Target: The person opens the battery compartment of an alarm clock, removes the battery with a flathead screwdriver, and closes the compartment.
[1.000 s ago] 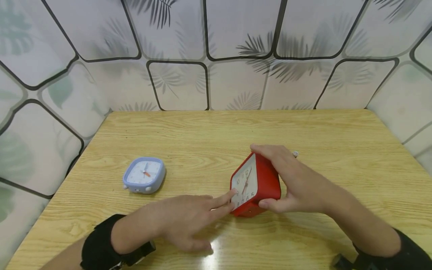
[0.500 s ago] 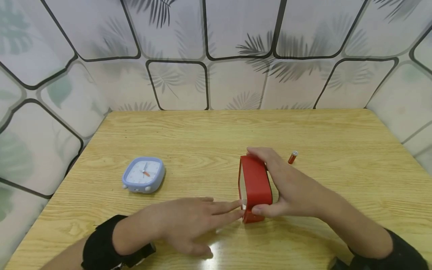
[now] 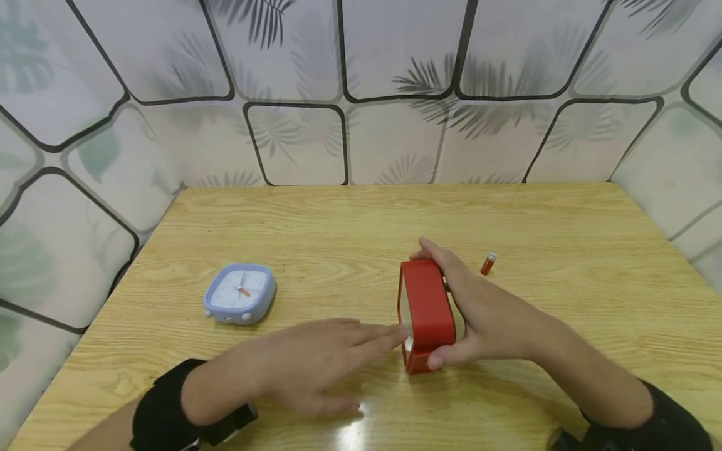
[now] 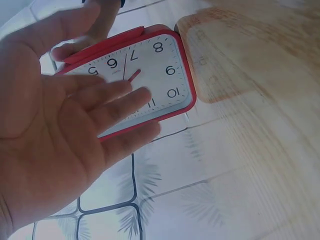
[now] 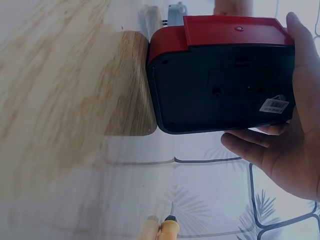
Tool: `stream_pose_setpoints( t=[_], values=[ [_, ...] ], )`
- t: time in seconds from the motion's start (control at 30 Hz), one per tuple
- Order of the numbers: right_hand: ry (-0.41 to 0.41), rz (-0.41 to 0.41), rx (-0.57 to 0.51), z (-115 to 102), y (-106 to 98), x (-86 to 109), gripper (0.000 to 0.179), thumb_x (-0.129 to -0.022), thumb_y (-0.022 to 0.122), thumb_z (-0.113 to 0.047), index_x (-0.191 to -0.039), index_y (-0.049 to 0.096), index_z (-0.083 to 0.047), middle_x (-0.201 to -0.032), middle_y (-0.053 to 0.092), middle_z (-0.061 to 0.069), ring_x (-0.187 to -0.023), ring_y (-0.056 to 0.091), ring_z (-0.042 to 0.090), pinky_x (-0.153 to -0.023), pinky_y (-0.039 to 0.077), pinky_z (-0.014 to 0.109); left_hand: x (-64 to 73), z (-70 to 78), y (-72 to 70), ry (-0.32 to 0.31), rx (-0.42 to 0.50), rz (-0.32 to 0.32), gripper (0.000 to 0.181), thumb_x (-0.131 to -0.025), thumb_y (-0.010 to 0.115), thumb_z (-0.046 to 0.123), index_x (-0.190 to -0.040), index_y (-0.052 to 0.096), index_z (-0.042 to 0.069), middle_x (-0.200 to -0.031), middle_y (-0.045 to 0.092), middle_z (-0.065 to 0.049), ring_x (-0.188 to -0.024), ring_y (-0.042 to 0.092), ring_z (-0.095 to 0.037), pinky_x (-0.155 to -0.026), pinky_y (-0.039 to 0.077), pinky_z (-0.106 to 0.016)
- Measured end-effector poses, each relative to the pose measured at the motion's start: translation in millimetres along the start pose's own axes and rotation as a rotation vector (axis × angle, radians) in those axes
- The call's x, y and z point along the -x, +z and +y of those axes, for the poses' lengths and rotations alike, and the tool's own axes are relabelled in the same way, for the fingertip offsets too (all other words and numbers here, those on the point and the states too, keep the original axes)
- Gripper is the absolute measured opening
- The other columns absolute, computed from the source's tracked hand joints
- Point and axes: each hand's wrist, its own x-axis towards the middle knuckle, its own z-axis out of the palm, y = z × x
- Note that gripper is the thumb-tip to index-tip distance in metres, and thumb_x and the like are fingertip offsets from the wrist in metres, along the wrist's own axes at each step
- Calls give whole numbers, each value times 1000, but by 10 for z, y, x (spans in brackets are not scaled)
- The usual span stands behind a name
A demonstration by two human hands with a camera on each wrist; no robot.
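Note:
A red alarm clock point(image 3: 427, 307) with a white face point(image 4: 172, 82) stands on end on the wooden table, its face turned left. My right hand point(image 3: 487, 313) grips it from the right, fingers over the far side and thumb on the near side. The dark back point(image 5: 220, 90) with a small barcode label point(image 5: 274, 104) shows in the right wrist view. My left hand point(image 3: 321, 363) holds its fingers straight, fingertips right at the clock's face. Left of both hands lies a light-blue alarm clock point(image 3: 239, 293), face up.
A small red battery point(image 3: 488, 264) with a silver end is on the table point(image 3: 338, 232) beyond my right hand. Patterned cloth point(image 3: 304, 144) with leaf prints rises behind the table and along its sides.
My right hand has turned the red alarm clock so its face points left and its side faces me. The battery behind has come into fuller view. My left fingers stayed near the face.

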Motion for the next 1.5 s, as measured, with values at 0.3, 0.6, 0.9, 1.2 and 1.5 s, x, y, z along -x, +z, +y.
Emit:
stream_pose_setpoints(
  t=[0.3,0.6,0.9,1.2,1.5],
  values=[
    [80,-74,-40,45,15,23,152,-58,90,-60,-159,-16,-18,-143,46,-1,-126,54,13,-102,51,41,-40,21,-30,-46,34,154,108,-93,69,33,-160,-13,11,-159,38,-6,-140,45,-15,-116,38,-34],
    [186,-135,-76,60,122,24,152,-58,88,-63,-159,-19,-23,-137,49,-5,-124,52,10,-104,49,40,-48,12,-23,-27,35,170,103,-93,69,30,-162,-6,18,-157,39,-7,-140,45,-16,-115,40,-34],
    [204,-185,6,61,185,18,149,-62,86,-64,-159,-16,-15,-144,48,-7,-125,52,11,-103,50,43,-22,-3,-46,-23,41,217,97,-92,69,28,-161,2,19,-159,37,-5,-142,42,-14,-115,40,-34],
    [227,-177,28,40,182,22,146,-63,83,-69,-160,-13,-15,-147,42,-7,-126,50,7,-106,49,39,-7,0,-62,-21,37,195,94,-93,68,27,-161,4,15,-163,29,-8,-147,35,-15,-118,36,-34],
    [251,-158,73,28,127,36,142,-63,83,-69,-160,-11,-26,-145,43,-3,-125,52,10,-103,50,39,15,-9,-66,-54,21,180,92,-94,67,32,-160,6,14,-163,27,-16,-148,33,-19,-119,34,-35]
  ],
)
